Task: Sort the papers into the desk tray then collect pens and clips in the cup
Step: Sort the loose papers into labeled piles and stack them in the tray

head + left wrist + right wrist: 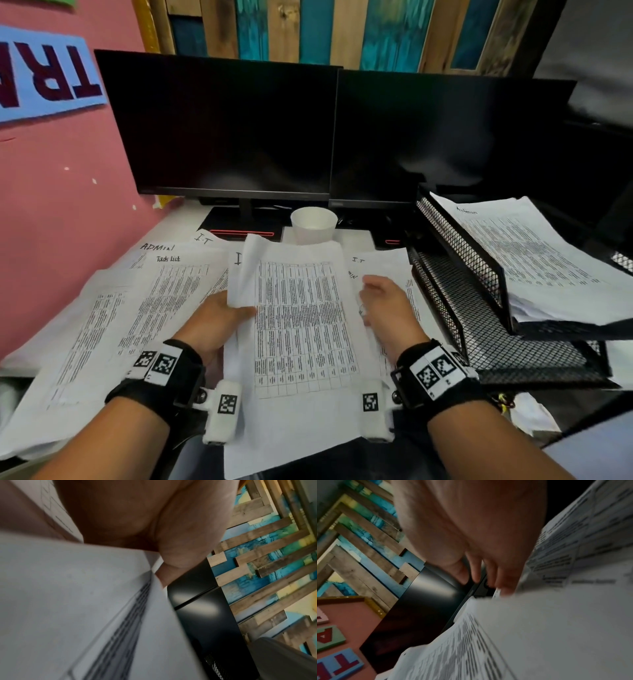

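A white desk carries everything here. Loose printed papers spread over it from nine o'clock to the centre, some overlapping, headed "ADMIN", "Task list" and "I.T". At twelve o'clock two dark monitors stand side by side on their bases, with a white paper cup just in front. At three o'clock sits a black mesh desk tray.
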